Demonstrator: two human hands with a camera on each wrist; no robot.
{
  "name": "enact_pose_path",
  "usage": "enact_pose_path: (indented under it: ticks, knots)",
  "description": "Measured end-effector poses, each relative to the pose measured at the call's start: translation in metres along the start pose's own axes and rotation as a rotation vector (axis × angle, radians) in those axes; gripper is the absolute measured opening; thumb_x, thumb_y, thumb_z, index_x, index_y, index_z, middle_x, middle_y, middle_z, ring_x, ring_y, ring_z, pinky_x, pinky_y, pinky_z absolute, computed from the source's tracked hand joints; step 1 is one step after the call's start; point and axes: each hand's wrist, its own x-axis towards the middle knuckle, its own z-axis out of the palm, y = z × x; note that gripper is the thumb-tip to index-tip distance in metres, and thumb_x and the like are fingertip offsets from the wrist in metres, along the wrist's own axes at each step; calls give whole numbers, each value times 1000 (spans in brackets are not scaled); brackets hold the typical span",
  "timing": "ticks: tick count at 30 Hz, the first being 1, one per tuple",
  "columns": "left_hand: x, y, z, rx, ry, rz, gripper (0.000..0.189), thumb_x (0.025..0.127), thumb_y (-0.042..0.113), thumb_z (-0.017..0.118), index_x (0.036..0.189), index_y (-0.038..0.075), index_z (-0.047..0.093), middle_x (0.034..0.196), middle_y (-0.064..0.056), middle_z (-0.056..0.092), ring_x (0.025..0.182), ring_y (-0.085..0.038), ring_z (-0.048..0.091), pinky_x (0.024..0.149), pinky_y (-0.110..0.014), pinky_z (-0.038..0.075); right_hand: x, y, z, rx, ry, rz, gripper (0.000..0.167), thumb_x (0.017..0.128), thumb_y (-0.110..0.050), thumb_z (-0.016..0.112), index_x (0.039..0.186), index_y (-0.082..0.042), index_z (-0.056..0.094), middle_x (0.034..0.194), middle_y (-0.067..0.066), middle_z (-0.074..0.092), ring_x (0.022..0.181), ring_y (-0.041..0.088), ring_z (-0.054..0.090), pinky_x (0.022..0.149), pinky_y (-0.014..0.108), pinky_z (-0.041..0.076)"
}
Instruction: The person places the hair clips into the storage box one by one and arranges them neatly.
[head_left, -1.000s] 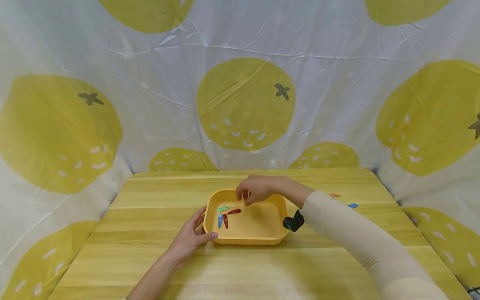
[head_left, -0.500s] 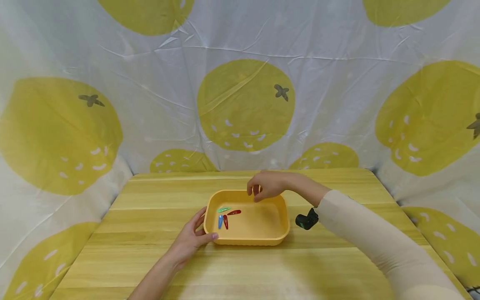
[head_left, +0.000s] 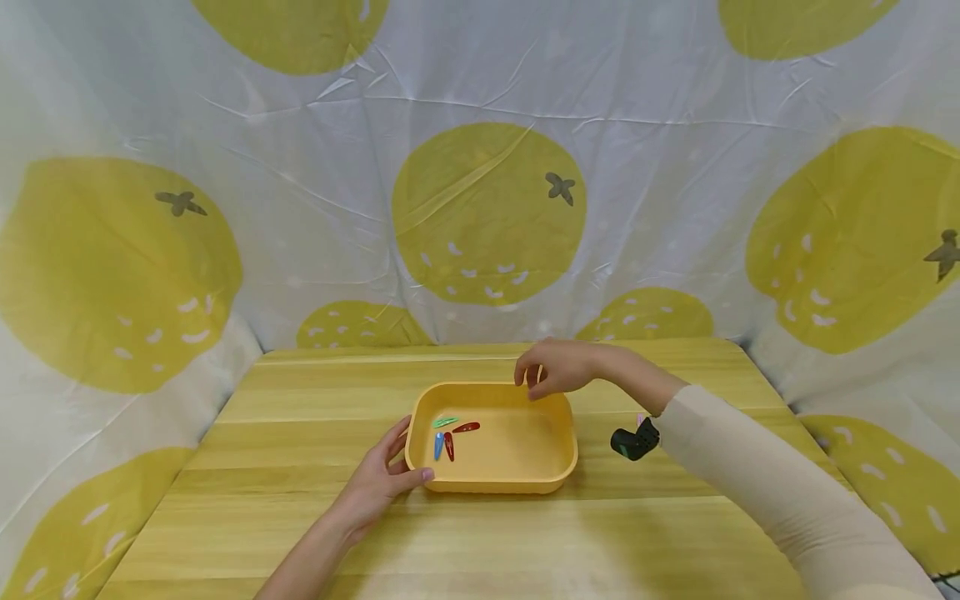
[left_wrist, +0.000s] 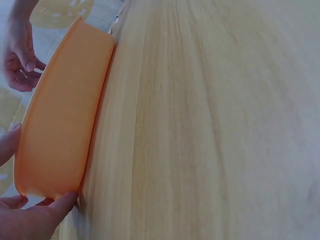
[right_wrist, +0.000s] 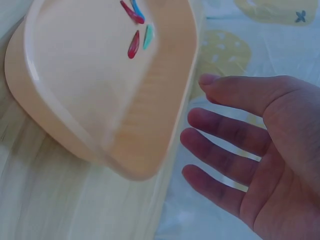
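A yellow plastic tray (head_left: 495,485) stands on the wooden table. My left hand (head_left: 384,468) grips its left end, thumb over the front rim and fingers against the side. Inside, toward the left, lie snap hair clips: a green one (head_left: 445,422), a blue one (head_left: 438,446), an upright-lying red one (head_left: 449,446) and a second red one (head_left: 467,427) lying sideways. Over the tray's back right corner hovers my right hand (head_left: 561,367). In the right wrist view its fingers (right_wrist: 225,127) are spread and loosely bent, with nothing between them.
A small pink item (head_left: 640,418) shows on the table (head_left: 300,517) right of the tray, partly hidden behind the black wrist camera (head_left: 634,440). A curtain (head_left: 480,75) printed with yellow fruit hangs around the table's back and sides.
My right hand has moved from over the tray's middle to the right and slightly up, toward the back right corner. The left hand, tray and clips have stayed put.
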Motion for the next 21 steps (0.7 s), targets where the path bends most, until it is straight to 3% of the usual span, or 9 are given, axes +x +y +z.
enact_pose_path:
  ticks: [8,21]
  knots:
    - [1,-2,0,-14,-6,0,96,89,-9,76,165,5,19,165,-28,22,134,-49,48,94,-39,56,-17,10,-1,27,28,33,25,99,-16,71,121,-3,70,105,-1,69,99,17,69,86,33,56]
    - [0,-3,0,-13,-9,10,97,88,-7,78,164,5,19,165,-29,22,135,-50,47,93,-37,56,-46,32,-3,94,67,99,27,99,-15,71,123,-2,68,105,2,69,101,25,70,87,37,57]
